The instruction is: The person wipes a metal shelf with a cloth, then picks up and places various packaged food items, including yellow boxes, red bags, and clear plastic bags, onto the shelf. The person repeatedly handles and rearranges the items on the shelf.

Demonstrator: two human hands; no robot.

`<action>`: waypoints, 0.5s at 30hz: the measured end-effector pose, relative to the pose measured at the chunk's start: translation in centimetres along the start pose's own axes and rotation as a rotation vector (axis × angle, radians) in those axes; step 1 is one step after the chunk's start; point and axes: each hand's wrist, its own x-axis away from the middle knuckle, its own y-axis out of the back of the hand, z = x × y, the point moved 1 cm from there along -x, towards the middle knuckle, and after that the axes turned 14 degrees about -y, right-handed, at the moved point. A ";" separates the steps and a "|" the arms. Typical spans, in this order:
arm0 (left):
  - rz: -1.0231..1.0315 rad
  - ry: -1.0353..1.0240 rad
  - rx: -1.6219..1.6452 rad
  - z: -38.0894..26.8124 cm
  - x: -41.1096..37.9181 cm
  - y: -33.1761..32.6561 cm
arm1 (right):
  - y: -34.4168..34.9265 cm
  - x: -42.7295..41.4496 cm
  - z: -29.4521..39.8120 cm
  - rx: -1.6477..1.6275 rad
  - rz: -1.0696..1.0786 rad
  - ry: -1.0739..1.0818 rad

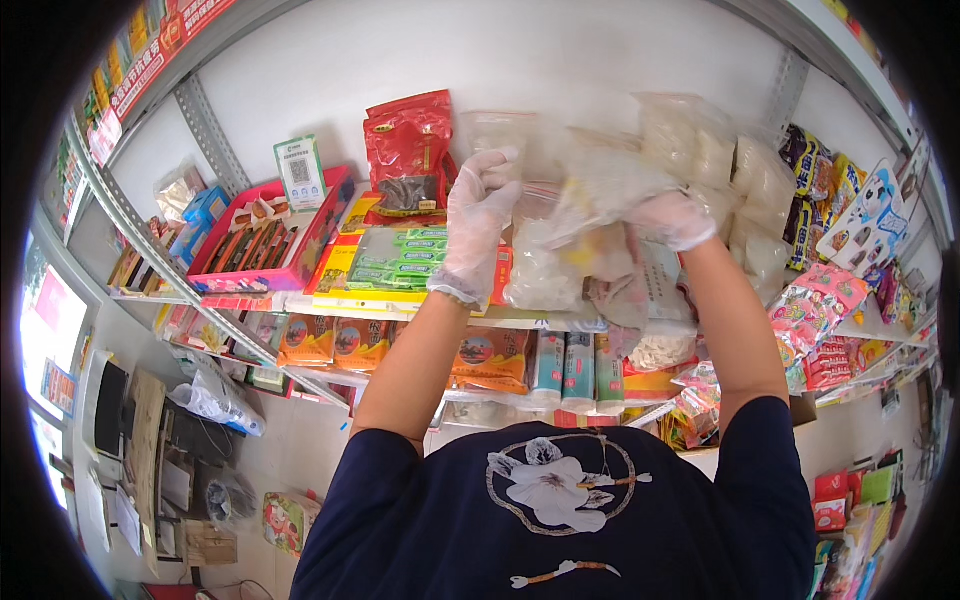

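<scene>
Both my hands wear thin clear gloves and are raised over the upper shelf. My left hand (484, 217) is upright with curled fingers, in front of a clear zip bag (502, 129) and beside a clear bag of white contents (544, 262). Whether it grips anything is unclear. To the right, my right hand (671, 219) closes on a pale, motion-blurred plastic bag (611, 191). A pinkish-grey cloth (622, 300) hangs below it, over the shelf edge. More clear bags with pale contents (690, 146) are stacked behind and right of my right hand.
A red snack pouch (409, 154), green gum packs (405, 259) and a pink box (259, 281) of sticks stand left. Orange noodle packs (491, 352) and noodle bundles (579, 367) lie on the shelf below. Candy bags (817, 307) hang right. A perforated metal upright (202, 307) crosses left.
</scene>
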 end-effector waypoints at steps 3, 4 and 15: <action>-0.073 0.036 0.075 -0.1 0.1 -0.8 | -2.7 -3.1 1.7 0.319 0.050 -0.009; -0.107 0.047 0.109 -0.2 0.2 -1.0 | -3.4 -3.8 2.2 0.433 0.077 -0.051; -0.124 -0.005 0.005 0.3 0.2 -0.4 | -1.4 -0.3 -0.4 0.032 0.139 -0.311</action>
